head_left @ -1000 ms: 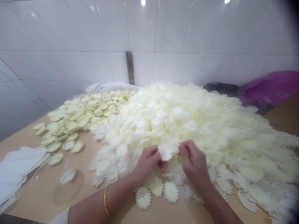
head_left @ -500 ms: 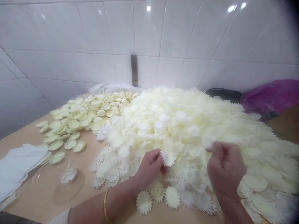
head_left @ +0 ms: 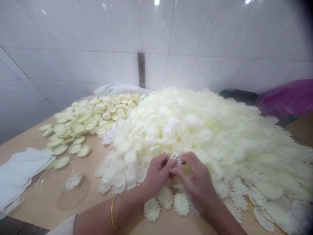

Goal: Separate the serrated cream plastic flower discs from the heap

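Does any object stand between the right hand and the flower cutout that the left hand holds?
Nothing visible does: the right hand is directly at the flower cutout pinched in the left hand. The big pile of pale cutouts rises beyond both hands.

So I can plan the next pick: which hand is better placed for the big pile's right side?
Probably the right hand: it sits nearer that side of the pile, with the left hand farther off. Both are at a pale flower piece, so the right may first need freeing.
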Tool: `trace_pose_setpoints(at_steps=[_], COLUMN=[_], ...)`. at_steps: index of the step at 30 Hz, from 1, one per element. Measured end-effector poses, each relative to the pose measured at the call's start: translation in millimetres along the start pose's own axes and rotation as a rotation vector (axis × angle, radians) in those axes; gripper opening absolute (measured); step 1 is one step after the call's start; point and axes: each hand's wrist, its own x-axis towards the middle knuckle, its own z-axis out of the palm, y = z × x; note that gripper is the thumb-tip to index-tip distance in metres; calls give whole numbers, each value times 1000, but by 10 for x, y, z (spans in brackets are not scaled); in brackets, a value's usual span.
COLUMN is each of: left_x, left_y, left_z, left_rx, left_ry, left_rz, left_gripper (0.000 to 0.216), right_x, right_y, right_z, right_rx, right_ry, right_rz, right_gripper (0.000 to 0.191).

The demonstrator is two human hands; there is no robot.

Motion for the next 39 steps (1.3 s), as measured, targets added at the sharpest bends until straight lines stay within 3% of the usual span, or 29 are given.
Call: trace_pose_setpoints(at_steps=[5, 10, 12, 16, 18, 20, 25, 29, 34, 39], left_x=[9, 4, 7, 38, 54, 60, 45, 38, 46, 52], left_y=[-13, 8, 6, -36, -55, -63, -41, -2, -14, -54], left_z=[-9, -6, -13, -46, -59, -61, -35, -15, -19, -33], left_rx=[42, 83, 101, 83, 61, 52, 49, -65, -157, -118], left_ry=[-16, -9, -9, 30, 37, 25, 4, -42, -117, -46], left_rz=[-8, -9, -4, -29, -44, -51, -69, -112, -174, -175], left_gripper=[28, 30, 31, 31, 30, 29, 29, 31, 33, 34], right_x=[30, 19, 15, 38, 56, 62, 16, -27, -39, -44], right_y=[17, 29, 65, 186, 231, 231, 89, 61, 155, 141], right_z=[-23, -39, -98, -292, -347, -335, -130, -7, 29, 42], right_rx=[115, 33, -7, -214, -322, -369, -256, -188, -359, -394], right_ry=[-5, 87, 211, 590, 653, 615, 300, 4, -6, 65], right_rz=[64, 139, 205, 343, 315, 212, -141, -147, -210, -270], right_gripper=[15, 20, 22, 19, 14, 24, 11, 15, 15, 15])
